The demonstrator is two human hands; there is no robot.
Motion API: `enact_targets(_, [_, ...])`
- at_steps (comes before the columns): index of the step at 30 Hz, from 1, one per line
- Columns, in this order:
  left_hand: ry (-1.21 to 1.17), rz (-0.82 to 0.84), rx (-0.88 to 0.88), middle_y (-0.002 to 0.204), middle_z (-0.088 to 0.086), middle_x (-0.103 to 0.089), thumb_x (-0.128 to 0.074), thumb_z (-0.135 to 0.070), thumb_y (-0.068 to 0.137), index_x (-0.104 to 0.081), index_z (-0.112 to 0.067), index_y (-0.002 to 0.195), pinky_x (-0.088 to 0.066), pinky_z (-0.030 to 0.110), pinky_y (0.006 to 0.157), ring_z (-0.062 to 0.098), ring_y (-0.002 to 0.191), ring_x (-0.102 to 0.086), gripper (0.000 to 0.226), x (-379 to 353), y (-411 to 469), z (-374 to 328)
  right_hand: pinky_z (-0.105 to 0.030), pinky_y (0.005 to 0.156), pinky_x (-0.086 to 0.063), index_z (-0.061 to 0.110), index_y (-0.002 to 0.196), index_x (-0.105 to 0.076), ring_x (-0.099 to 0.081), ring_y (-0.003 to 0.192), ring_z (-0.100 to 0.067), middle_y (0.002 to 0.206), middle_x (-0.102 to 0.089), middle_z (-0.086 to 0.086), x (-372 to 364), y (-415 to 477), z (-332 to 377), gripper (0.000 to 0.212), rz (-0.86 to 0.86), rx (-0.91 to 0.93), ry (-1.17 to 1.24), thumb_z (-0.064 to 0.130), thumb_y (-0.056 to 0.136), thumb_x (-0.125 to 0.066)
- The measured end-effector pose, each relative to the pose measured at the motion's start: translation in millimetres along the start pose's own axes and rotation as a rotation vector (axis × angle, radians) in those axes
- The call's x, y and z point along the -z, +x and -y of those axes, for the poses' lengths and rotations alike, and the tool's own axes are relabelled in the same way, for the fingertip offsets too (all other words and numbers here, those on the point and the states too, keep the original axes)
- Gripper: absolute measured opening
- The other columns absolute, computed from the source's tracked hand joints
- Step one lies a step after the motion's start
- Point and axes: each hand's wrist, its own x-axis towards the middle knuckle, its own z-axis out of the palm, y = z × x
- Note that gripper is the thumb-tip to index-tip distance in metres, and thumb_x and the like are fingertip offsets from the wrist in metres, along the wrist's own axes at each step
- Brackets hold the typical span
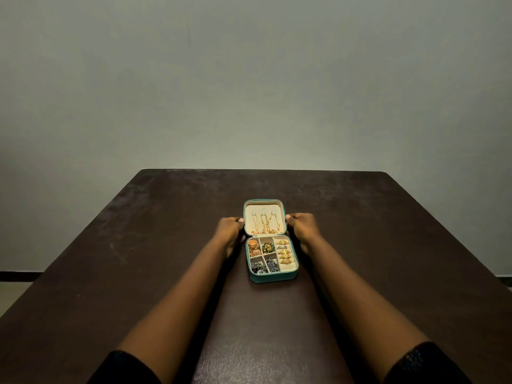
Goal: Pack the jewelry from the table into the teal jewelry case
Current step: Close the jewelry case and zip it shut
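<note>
**Both grips on the lid, case loaded**

The left grip (228, 227) and right grip (303, 226) sit either side of the raised lid (264, 210). Each thumb presses a side edge and the fingers curl round behind, so both are closed onto the lid with nothing else in hand. Between the two grips, gold chains (266, 224) hang on the lid's cream lining.

Just nearer the person than the grips lies the base of the teal jewelry case (273, 277), flat on the table (388, 245), with every compartment filled. Gold rings (285, 252) fill the row on the right grip's side and orange-gold earrings (253, 246) sit on the left's. A green piece (268, 247) lies between them, and dark silvery pieces (264, 266) fill the cells farthest from the grips.

All the jewelry I can spot is inside, so packing looks done and closing looks next. Handling call: I judge it a light, stiff shell on a soft hinge. The chains could swing and snag, so hold the lid by its side edges and fold it down slowly. No brand, label or writing is readable.
</note>
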Motion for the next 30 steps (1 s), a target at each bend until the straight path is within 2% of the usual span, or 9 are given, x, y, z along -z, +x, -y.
enact_targets(2, [-0.017,0.008,0.010,0.118,0.022,-0.060,-0.034,-0.005,0.100,-0.050,0.005,0.126,-0.038,0.022,0.057,0.011,0.069,-0.051,0.032,0.3,-1.3,-2.1,-0.034,0.067,-0.050,-0.009,0.112,-0.061,-0.060,0.071,-0.022,0.103,-0.066,-0.024,-1.1,1.0,3.6,0.026,0.017,0.006,0.011,0.004,0.095,-0.046])
enact_targets(5, [-0.067,0.039,0.014,0.114,0.020,-0.060,-0.033,-0.003,0.100,-0.048,0.004,0.128,-0.043,0.024,0.063,0.013,0.074,-0.054,0.033,-0.7,-4.9,-5.3,-0.028,0.063,-0.048,-0.010,0.118,-0.056,-0.060,0.083,-0.025,0.111,-0.063,-0.024,-0.9,2.3,9.6,0.028,0.039,0.017,0.011,0.001,0.095,-0.045])
enact_targets(11, [-0.155,0.095,-0.022,0.129,0.022,-0.055,-0.030,0.000,0.100,-0.042,0.003,0.135,-0.051,0.031,0.076,0.025,0.100,-0.056,0.037,-2.6,-14.7,-13.5,-0.039,0.079,-0.053,-0.006,0.122,-0.055,-0.063,0.099,-0.030,0.117,-0.062,-0.024,5.1,0.8,15.5,0.030,0.039,0.053,0.031,-0.002,0.094,-0.045])
enact_targets(14, [-0.169,0.109,-0.065,0.129,0.022,-0.055,-0.031,0.000,0.099,-0.039,-0.001,0.138,-0.051,0.032,0.077,0.030,0.107,-0.058,0.039,-0.1,-22.1,-13.6,-0.028,0.070,-0.052,-0.005,0.123,-0.054,-0.060,0.094,-0.024,0.117,-0.062,-0.022,8.4,-6.5,18.6,0.031,0.052,0.099,0.050,-0.004,0.094,-0.043])
enact_targets(16, [-0.193,0.128,-0.094,0.129,0.023,-0.055,-0.032,0.000,0.099,-0.039,-0.002,0.138,-0.052,0.032,0.076,0.028,0.104,-0.059,0.039,1.4,-26.1,-12.2,-0.026,0.069,-0.051,-0.004,0.124,-0.053,-0.058,0.094,-0.023,0.119,-0.061,-0.022,10.0,-9.6,18.4,0.032,0.056,0.122,0.076,-0.004,0.095,-0.041])
enact_targets(20, [-0.217,0.159,-0.146,0.127,0.023,-0.055,-0.034,0.002,0.098,-0.039,-0.004,0.138,-0.056,0.025,0.068,0.018,0.085,-0.062,0.040,4.4,-36.4,-11.7,-0.035,0.082,-0.051,-0.001,0.126,-0.053,-0.058,0.098,-0.023,0.119,-0.061,-0.018,12.7,-16.5,15.8,0.034,0.052,0.160,0.113,-0.006,0.094,-0.043])
enact_targets(25, [-0.202,0.172,-0.221,0.129,0.015,-0.051,-0.037,0.006,0.095,-0.042,-0.005,0.136,-0.057,0.022,0.062,0.018,0.090,-0.059,0.043,7.7,-50.7,-8.9,-0.033,0.087,-0.049,-0.001,0.122,-0.055,-0.056,0.106,-0.021,0.118,-0.060,-0.016,17.2,-24.2,9.3,0.035,0.023,0.227,0.115,-0.011,0.090,-0.045])
enact_targets(28, [-0.176,0.146,-0.254,0.130,0.017,-0.051,-0.034,0.005,0.097,-0.046,-0.004,0.133,-0.054,0.026,0.071,0.020,0.095,-0.058,0.039,8.3,-54.7,-5.7,-0.028,0.080,-0.051,-0.002,0.117,-0.057,-0.056,0.105,-0.021,0.115,-0.061,-0.015,19.7,-30.8,6.5,0.034,0.015,0.264,0.121,-0.015,0.088,-0.045])
enact_targets(30, [-0.142,0.125,-0.273,0.129,0.022,-0.053,-0.034,0.001,0.098,-0.048,-0.003,0.130,-0.052,0.023,0.071,0.017,0.088,-0.059,0.035,8.7,-57.2,-3.8,-0.018,0.072,-0.050,-0.002,0.114,-0.058,-0.056,0.102,-0.019,0.110,-0.061,-0.014,21.4,-34.8,3.8,0.034,0.004,0.300,0.094,-0.018,0.086,-0.045])
